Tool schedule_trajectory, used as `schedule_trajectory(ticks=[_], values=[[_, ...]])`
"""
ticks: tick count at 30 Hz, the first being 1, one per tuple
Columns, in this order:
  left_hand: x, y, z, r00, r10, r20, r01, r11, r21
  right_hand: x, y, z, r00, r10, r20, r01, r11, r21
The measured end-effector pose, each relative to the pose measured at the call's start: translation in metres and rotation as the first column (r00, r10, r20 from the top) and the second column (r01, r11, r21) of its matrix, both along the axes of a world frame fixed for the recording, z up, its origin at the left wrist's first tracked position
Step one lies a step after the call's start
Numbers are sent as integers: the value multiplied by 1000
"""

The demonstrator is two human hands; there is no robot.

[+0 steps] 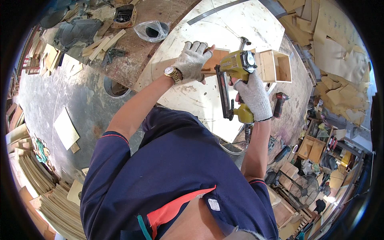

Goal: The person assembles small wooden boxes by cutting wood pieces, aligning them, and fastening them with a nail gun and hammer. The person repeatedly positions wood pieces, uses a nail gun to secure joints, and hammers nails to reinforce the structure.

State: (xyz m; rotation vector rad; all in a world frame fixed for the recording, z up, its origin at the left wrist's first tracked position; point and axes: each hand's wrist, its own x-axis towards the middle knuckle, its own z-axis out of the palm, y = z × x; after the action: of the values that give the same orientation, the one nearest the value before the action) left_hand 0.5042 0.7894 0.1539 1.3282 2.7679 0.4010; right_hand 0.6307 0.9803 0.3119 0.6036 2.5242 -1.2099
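A cream-white board [208, 102] lies on the stained bench [136, 64]. Over the board's right half, the gloved right grip [255, 96] clasps a yellow-and-black nail gun [236, 66]. Over the board's left half is the gloved left grip [191, 60], a gold-coloured wristwatch [173, 74] on that wrist, its fingers near a brown wooden piece [220, 58]; contact is unclear. An open-fronted wooden box [269, 66] stands at the board's right edge, a metal ruler [216, 13] lies along its far edge, and a red-and-black cordless drill [280, 105] lies right of the board.
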Motion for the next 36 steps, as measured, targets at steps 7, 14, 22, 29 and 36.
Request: schedule_trajectory(ticks=[7, 14, 22, 29, 36], values=[[-2, 0, 6, 997, -57, 60, 63, 994, -94, 3, -9, 0, 1000, -10, -5, 10, 998, 65], [-44, -8, -33, 774, -100, 626, -115, 949, 294, -1, -22, -6, 999, 45, 7, -45, 999, 1], [-37, -12, -39, 749, -89, 656, -148, 943, 298, 11, -30, -1, 999, 39, -38, -36, 997, 72], [0, -1, 10, 992, -12, 125, 17, 999, -38, 75, 37, -54, 992, -111, -63, 121, 972, 200], [22, 4, -3, 999, -42, 4, 41, 990, 135, 134, 25, -176, 947, -293, 130, 200, 857, 474]])
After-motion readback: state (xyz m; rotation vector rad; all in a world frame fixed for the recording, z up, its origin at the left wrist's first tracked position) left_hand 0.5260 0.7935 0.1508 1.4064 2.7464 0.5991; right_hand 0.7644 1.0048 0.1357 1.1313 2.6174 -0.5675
